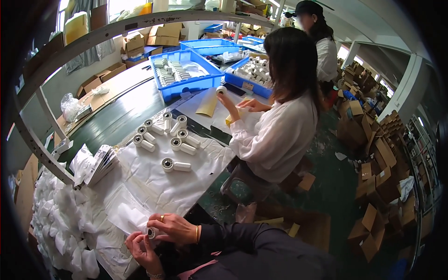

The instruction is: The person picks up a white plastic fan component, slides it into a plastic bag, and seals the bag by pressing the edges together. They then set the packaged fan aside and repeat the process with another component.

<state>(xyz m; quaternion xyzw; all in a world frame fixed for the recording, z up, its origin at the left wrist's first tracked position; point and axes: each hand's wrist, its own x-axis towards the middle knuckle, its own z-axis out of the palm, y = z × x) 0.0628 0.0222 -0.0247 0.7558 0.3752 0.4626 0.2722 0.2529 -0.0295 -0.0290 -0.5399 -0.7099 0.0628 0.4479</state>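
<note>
Low in the head view, both my hands close round a white part with a round, dark-ringed head (151,233). My left hand (142,252) pinches it from the near side. From the far right, my right hand (176,227) bends its fingers over it; a ring and a bracelet show on this hand. A thin, whitish plastic bag or sheet (125,217) lies against my fingers; whether it wraps the part I cannot tell. Beyond, several similar white parts with round heads and short handles (176,165) lie on the white-covered table (140,175).
Left of my hands, thin white bags (63,219) are heaped beside a stack of printed leaflets (103,163). A co-worker (280,126) sits across to the right, holding a similar part. Blue crates (186,86) stand farther back; a metal frame (154,19) arches over the table. Cartons (368,228) fill the right.
</note>
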